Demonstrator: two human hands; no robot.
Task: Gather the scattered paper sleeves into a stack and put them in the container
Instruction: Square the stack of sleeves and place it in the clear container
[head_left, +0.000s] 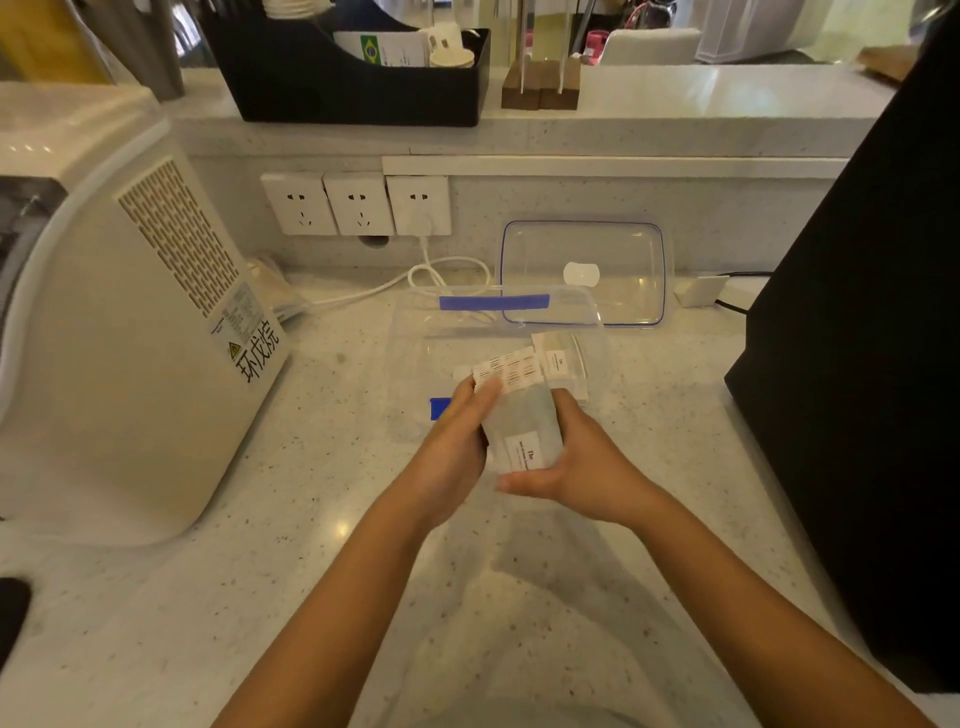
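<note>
A stack of white paper sleeves (524, 421) with small printed labels sits between both hands, its far end tilted over the near rim of a clear plastic container (415, 332) with blue clips. My left hand (457, 441) grips the stack's left side. My right hand (582, 467) cups it from below and the right. More sleeves (563, 364) lie inside the container at its right. The clear lid (587, 249) with a blue seal leans against the wall behind the container.
A large white appliance (119, 322) fills the left side. A tall black box (872, 364) stands at the right. Wall sockets (358, 205) and a white cable (447, 273) are behind the container. A black organiser (353, 88) sits on the raised ledge.
</note>
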